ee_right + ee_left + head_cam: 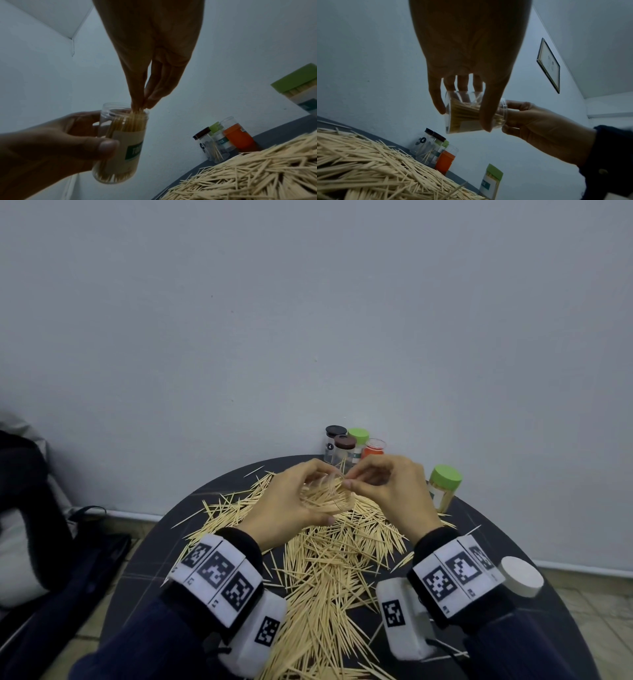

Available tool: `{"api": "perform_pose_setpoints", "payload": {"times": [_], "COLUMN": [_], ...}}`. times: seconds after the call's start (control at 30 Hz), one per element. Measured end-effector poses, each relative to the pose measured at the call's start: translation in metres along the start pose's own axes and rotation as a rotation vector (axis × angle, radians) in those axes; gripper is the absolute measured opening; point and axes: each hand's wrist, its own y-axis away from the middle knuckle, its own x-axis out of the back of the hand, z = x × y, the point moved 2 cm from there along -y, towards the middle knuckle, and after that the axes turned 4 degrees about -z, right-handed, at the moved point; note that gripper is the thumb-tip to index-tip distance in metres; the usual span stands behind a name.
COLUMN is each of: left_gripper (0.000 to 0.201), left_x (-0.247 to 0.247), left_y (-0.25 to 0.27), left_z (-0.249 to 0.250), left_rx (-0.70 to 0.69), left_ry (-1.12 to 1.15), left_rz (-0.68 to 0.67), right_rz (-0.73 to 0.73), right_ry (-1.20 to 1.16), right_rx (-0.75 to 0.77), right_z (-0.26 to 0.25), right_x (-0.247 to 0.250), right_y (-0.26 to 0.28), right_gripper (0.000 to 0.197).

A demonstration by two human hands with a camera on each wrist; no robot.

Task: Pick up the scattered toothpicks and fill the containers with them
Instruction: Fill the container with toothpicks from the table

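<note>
Round dark table (534, 529) against pale wall, heaped with loose toothpicks (329, 573). Left hand (291, 508) grips clear toothpick jar (120, 136) above heap, thumb and fingers wrapped round it. Right hand (394, 491) at jar mouth — fingertips (145, 102) pinched on toothpick bundle inside. Capped green-lidded jar (443, 486) just right of heap; white lid (520, 575) beside heap's near right.

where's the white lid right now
In the head view the white lid lies on the dark table at its right edge, just beyond the right wrist, right of the toothpick pile.
</note>
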Motion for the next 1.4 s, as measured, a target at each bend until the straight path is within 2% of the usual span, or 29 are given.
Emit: {"api": "perform_pose_setpoints", "payload": {"times": [0.23, 0.3, 0.47, 0.63, 1.07, 1.27, 1.4], "left_gripper": [0.063, 0.062, 0.059, 0.061, 0.061, 0.060, 0.062], "left_x": [0.0025, 0.0025, 0.0005, 0.0042, 0.0055, 0.0028, 0.0028], "left_y": [-0.0018, -0.0018, -0.0010, -0.0020, -0.0025, -0.0012, -0.0014], "left_z": [-0.0040, -0.0041, -0.0022, -0.0041, -0.0062, -0.0029, -0.0033], "left_rx": [0.010, 0.016, 0.024, 0.048, 0.071, 0.048, 0.052], "left_ry": [-0.034, -0.035, -0.025, -0.016, -0.033, -0.057, -0.068], "left_rz": [0.035, 0.033, 0.013, 0.057, 0.070, 0.048, 0.048], "right_rz": [-0.113, -0.107, 0.013, -0.086, -0.087, -0.071, -0.175], "right_ry": [-0.148, -0.161, -0.076, -0.161, 0.087, 0.358, 0.241], "right_rx": [-0.008, -0.020, -0.056, -0.063, 0.001, -0.009, -0.010], "right_z": [-0.0034, -0.0022, 0.0021, -0.0002, 0.0022, 0.0048, 0.0019], "right_x": [-0.0021, -0.0020, 0.0003, 0.0000, -0.0023, -0.0038, -0.0056], "right_y": [0.0018, 0.0021, 0.0030, 0.0035, 0.0004, 0.0016, 0.0024], "right_gripper": [0.013, 0.016, 0.018, 0.010, 0.005, 0.005, 0.006]}}
